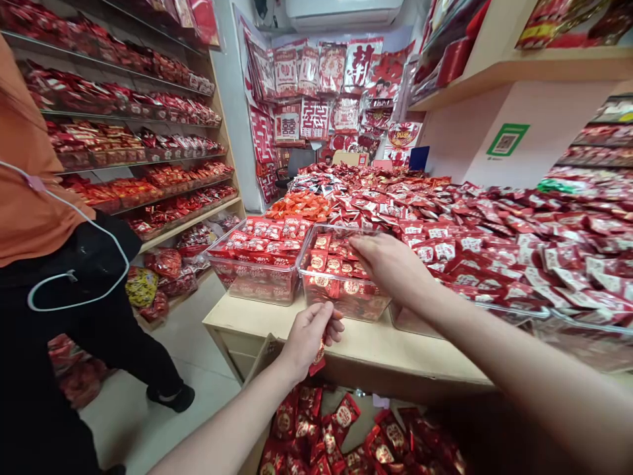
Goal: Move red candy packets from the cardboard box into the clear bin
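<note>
My left hand (310,335) is closed around a few small red candy packets (319,356), held just in front of the counter's edge. My right hand (390,264) reaches over a clear plastic bin (341,307) filled with red packets, fingers curled down onto the packets at its right side. Whether those fingers hold one is hidden. A second clear bin (257,280) of similar packets stands to the left of it.
A person in an orange top and black trousers (59,264) stands at the left by shelves of red goods (133,132). The wooden counter (277,323) carries a wide heap of red packets (494,224). An open box of packets (346,435) sits below.
</note>
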Tool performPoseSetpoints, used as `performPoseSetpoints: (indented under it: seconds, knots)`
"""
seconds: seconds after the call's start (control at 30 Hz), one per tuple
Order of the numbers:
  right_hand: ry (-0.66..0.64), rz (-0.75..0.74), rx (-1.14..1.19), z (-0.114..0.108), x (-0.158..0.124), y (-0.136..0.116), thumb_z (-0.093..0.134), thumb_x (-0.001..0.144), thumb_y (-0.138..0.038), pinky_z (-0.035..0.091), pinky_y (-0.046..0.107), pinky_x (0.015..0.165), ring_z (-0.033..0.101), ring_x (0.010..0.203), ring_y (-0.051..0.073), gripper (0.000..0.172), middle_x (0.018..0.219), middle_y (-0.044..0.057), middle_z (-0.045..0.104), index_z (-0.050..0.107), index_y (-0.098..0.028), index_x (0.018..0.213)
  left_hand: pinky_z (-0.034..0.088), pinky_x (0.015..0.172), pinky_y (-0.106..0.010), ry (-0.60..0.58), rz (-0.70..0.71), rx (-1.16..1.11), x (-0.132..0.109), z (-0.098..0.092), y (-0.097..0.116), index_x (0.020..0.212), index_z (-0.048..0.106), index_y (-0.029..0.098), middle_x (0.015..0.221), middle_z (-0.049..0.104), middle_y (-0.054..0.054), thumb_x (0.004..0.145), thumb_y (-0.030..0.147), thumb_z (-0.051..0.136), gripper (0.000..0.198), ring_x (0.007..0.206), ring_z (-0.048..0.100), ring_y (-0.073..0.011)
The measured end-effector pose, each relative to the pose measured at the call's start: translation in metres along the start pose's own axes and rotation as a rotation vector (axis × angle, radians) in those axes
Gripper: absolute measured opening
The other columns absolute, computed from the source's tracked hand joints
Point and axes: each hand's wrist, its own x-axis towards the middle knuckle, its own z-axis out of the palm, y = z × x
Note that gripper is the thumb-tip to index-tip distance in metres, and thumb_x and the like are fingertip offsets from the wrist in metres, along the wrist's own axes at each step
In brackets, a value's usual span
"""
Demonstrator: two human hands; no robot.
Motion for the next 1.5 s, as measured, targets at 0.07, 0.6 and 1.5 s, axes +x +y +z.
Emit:
performPoseSetpoints:
  seconds: [0.07,0.6,1.5]
  knots:
    - [-0.124,0.092,-0.061,0.008,0.032,0.012,0.031,0.086,-0.021,0.042,0.029,0.069,0.058,0.079,0.019,0.029,0.086,0.009,0.064,0.058,-0.014,0.095,0.033,0.043,-0.017,-0.005,-0.006,0.023,0.002,-0.002,-0.003,0.071,0.055,0.012,0.059,0.056,-0.001,0.072,0.045,0.050,0.033,0.048,0.050,-0.0069]
    - [-0.508,0.097,-0.128,0.083,0.081,0.015,0.045,0.082,-0.029,0.045,0.037,0.075,0.054,0.088,0.016,0.027,0.100,0.007,0.055,0.051,-0.012,0.101,0.032,0.040,-0.017,-0.110,-0.025,0.140,0.004,-0.006,-0.013,0.070,0.053,0.012,0.058,0.054,-0.001,0.074,0.047,0.045,0.036,0.046,0.048,-0.0071]
    - [-0.375,0.035,0.058,0.004,0.043,0.006,0.046,0.077,-0.028,0.041,0.028,0.075,0.056,0.089,0.019,0.033,0.100,0.008,0.061,0.054,-0.016,0.107,0.035,0.040,-0.017,-0.148,-0.022,0.142,0.006,-0.009,-0.012,0.071,0.053,0.013,0.060,0.054,0.000,0.072,0.044,0.049,0.031,0.047,0.050,-0.0074]
